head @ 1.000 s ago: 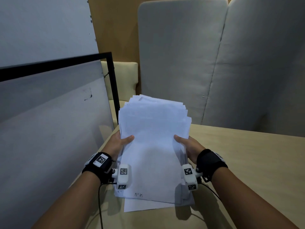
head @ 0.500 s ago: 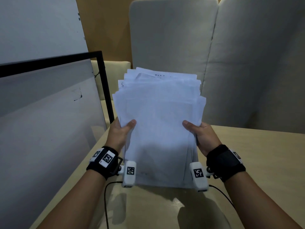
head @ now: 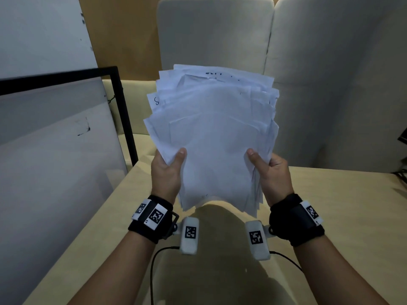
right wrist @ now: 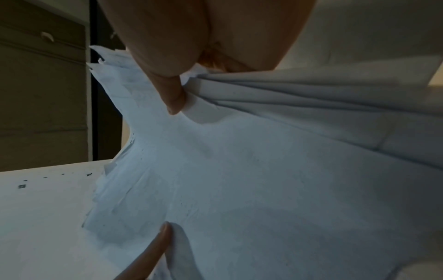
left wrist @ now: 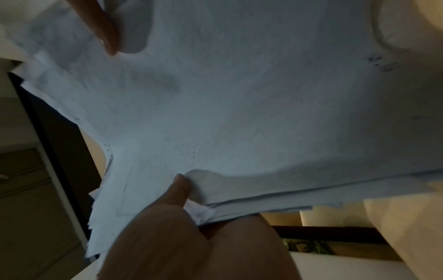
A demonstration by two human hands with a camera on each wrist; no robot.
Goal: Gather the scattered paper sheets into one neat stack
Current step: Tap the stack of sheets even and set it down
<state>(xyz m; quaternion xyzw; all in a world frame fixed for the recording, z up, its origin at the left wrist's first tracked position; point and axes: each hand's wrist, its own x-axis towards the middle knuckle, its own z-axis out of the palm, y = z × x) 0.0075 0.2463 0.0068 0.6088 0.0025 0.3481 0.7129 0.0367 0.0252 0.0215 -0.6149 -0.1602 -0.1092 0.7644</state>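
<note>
A thick bundle of white paper sheets (head: 213,137) stands nearly upright in the air above the tan table (head: 343,216). Its top edges are fanned and uneven, with some handwriting showing. My left hand (head: 168,172) grips the bundle's left side, thumb on the front sheet. My right hand (head: 269,172) grips the right side the same way. In the left wrist view the paper sheets (left wrist: 239,104) fill the frame, with the left hand's thumb (left wrist: 178,187) pressed on them. The right wrist view shows the paper sheets (right wrist: 263,180) pinched under the right hand's thumb (right wrist: 173,96).
A grey board in a black frame (head: 123,111) leans at the table's left edge. Pale cushioned chair backs (head: 215,34) stand behind the table. A dark object (head: 403,137) and cables sit at the far right edge. The bundle's shadow falls on the table below the hands.
Both hands have lifted the bundle off the table and tipped it upright. Its lower edge now hangs free above the tabletop.
</note>
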